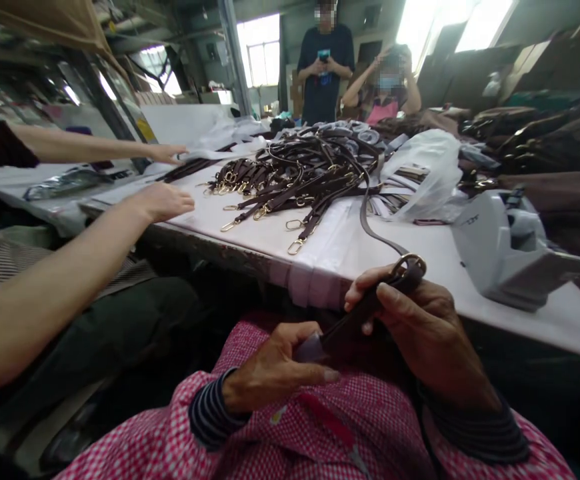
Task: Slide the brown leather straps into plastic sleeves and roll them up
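Observation:
A dark brown strap (353,325) with a gold-coloured ring stretches between my two hands above my lap. My right hand (427,327) grips it near the ring (411,262), thumb on top and fingers beneath. At the strap's lower end, my left hand (283,367) is closed around a piece with a pale, translucent wrapping (310,348). From the ring, a thinner length of strap (381,233) runs up over the table edge to a pile of brown straps (315,167) with gold clasps.
A white table (340,250) lies ahead. On it are a clear plastic bag (433,167) and a grey-white tape dispenser (515,247) at the right. Another person's arms (80,267) reach in from the left. Two people stand or sit behind the table; brown goods are heaped at the right.

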Motion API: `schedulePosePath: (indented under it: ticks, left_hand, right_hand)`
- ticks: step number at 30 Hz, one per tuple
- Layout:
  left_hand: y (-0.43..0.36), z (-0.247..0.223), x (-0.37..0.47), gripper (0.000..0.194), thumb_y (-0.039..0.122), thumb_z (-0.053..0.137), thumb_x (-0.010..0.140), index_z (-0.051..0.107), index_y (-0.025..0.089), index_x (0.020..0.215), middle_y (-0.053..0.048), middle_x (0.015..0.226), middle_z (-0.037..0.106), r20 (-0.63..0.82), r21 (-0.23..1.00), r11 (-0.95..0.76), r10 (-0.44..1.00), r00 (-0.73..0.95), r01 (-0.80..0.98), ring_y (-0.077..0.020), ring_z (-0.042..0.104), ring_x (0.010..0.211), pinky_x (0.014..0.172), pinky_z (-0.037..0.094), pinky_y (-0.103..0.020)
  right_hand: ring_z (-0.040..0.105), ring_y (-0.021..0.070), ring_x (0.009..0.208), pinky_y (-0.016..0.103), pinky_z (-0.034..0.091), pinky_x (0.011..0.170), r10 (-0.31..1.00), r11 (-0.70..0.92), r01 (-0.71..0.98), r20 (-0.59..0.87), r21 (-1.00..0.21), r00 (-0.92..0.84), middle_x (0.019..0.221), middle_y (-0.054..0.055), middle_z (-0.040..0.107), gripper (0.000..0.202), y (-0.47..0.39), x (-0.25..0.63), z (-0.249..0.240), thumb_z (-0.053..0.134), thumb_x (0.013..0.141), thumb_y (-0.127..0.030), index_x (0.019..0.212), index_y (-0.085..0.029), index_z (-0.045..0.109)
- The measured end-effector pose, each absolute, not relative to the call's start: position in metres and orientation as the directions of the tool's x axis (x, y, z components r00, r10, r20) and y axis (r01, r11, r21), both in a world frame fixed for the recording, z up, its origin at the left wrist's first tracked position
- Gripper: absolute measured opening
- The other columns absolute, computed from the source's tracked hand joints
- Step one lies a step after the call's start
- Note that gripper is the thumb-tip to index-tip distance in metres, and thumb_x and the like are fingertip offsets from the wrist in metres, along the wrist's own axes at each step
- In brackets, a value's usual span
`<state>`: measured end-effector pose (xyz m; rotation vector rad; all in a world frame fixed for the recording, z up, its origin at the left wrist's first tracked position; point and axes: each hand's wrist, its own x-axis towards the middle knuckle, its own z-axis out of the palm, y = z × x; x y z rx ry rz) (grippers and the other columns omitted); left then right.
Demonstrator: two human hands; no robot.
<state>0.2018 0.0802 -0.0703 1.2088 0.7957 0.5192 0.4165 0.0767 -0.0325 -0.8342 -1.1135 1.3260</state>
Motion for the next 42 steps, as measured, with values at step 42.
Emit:
schedulePosePath:
  ticks: [42]
  left_hand:
    - [0.073, -0.076, 0.205, 0.047, 0.053, 0.082, 0.078, 0.053, 0.017, 0.070, 0.007, 0.065, 0.040, -0.211, 0.972, 0.094, 0.758, 0.617, 0.217, -0.0094, 0.032, 0.061, 0.055, 0.023, -0.026]
  right_hand:
    - [0.068, 0.0201, 0.071, 0.030, 0.057, 0.062, 0.950, 0.211, 0.185, 0.246, -0.960, 0.191, 0.091, 0.004, 0.075, 0.018, 0.051, 0.393, -0.043, 0.074, 0.093, -0.042, 0.093, -0.025, 0.079]
